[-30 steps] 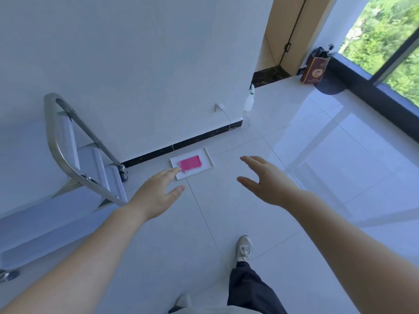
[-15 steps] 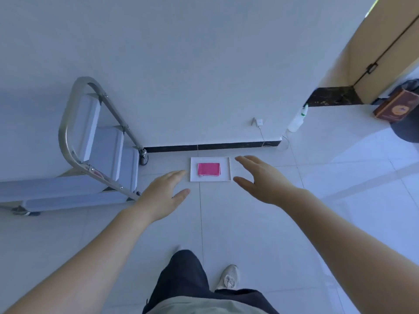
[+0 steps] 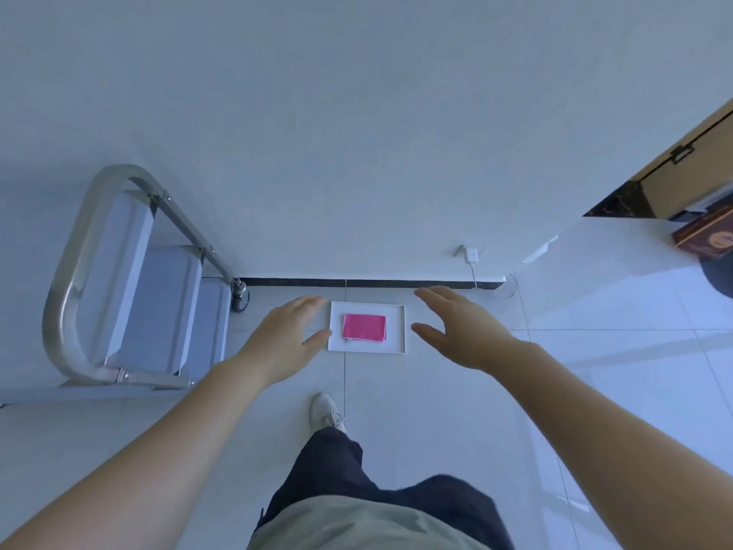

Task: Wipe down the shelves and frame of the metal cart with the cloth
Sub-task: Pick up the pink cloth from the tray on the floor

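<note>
- The left hand (image 3: 287, 337) was stretched forward with its fingers spread and nothing in it, palm turned toward the right, its fingertips appearing just beside the left edge of the white tray (image 3: 398, 331).
- The right hand (image 3: 460, 331) was likewise spread and empty, thumb apart from the fingers, appearing just beside the tray's right edge; whether either hand touched the tray could not be told.
- Between the two hands, the pink cloth (image 3: 364, 327) lay folded into a flat rectangle in the middle of the tray, clear of all four rims.
- The tray sat flat on the floor (image 3: 436, 422), its far edge near the dark baseboard (image 3: 357, 283) at the foot of the white wall (image 3: 357, 133).
- The metal cart (image 3: 131, 287) stood on the floor to the left of the tray, against the wall, its curved tubular handle uppermost in the view, its grey-blue shelves stepped below it, and one caster near the baseboard, close to the tray's far left corner.
- A white plug (image 3: 471, 254) sat low on the wall to the right of the tray, with a thin cable running down to the floor.
- A white shoe (image 3: 323, 410) and a dark trouser leg showed on the near side of the tray.
- A brown box (image 3: 704, 238) and a wooden door (image 3: 690, 160) lay at the far right edge of the view.
</note>
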{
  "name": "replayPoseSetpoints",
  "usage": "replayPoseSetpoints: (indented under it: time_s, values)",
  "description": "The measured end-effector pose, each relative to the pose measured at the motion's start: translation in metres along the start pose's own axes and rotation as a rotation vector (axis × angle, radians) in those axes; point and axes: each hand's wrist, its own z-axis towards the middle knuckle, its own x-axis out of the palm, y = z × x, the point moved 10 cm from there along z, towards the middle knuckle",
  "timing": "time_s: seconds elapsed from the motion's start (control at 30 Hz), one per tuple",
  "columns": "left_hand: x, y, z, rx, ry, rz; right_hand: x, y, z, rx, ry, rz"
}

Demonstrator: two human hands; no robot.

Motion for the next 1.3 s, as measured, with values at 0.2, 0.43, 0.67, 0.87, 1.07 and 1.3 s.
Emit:
replayPoseSetpoints:
  time_s: [0.2, 0.43, 0.67, 0.87, 1.07, 1.3]
  values:
    - [-0.014, 0.026, 0.060, -0.007, 0.010, 0.035, -0.003, -0.007, 0.071, -0.014, 0.049, -0.015]
    - [0.019, 0.050, 0.110, -0.089, 0.010, 0.047, 0.020, -0.030, 0.144, -0.156, 0.190, -0.089]
    - [0.101, 0.087, 0.178, -0.188, -0.032, 0.050, 0.093, -0.088, 0.217, -0.290, 0.351, -0.244]
    - [0.184, 0.146, 0.233, -0.225, -0.065, 0.033, 0.190, -0.130, 0.283, -0.355, 0.402, -0.327]
    - [0.282, 0.219, 0.288, -0.217, -0.021, 0.139, 0.322, -0.178, 0.341, -0.389, 0.464, -0.378]
    - [0.415, 0.309, 0.350, -0.137, 0.071, 0.297, 0.505, -0.256, 0.414, -0.293, 0.553, -0.429]
